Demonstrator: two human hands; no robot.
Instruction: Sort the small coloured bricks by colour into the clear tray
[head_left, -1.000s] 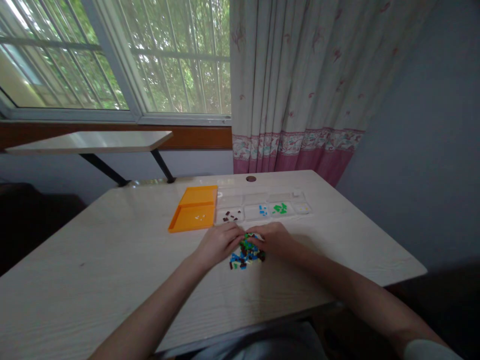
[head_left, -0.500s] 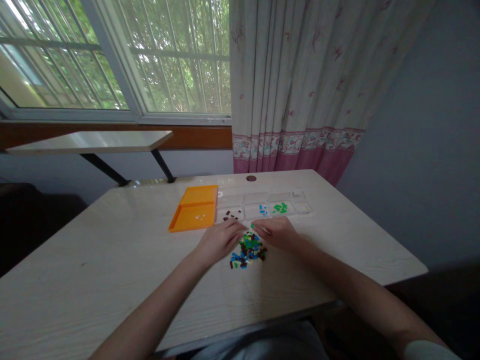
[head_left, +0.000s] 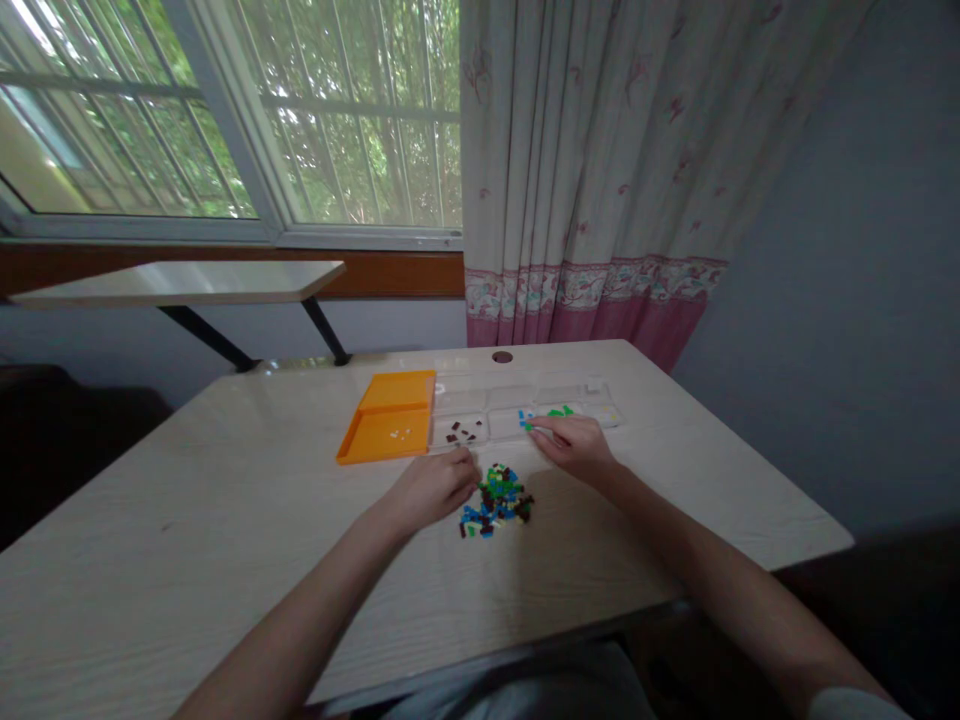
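A small heap of mixed bricks [head_left: 496, 499], blue, green, brown and yellow, lies on the pale wooden table [head_left: 225, 520]. My left hand [head_left: 431, 487] rests at the heap's left edge with fingers curled, the tips pressed together; what they hold is hidden. My right hand [head_left: 576, 444] is over the front edge of the clear sorting tray [head_left: 525, 410], pinching a small green brick [head_left: 529, 426] by the compartment of green bricks. The tray's other compartments hold brown bricks [head_left: 465, 432] and blue bricks [head_left: 523, 415].
An orange lid [head_left: 388, 418] with a few white bits lies left of the clear tray. A round cable hole [head_left: 502, 357] sits near the table's far edge. Behind are a window, a curtain [head_left: 600, 170] and a folding shelf [head_left: 180, 283].
My right hand has lifted from the heap and moved away and to the right, to the tray, with a green brick. My left hand has stayed by the heap.
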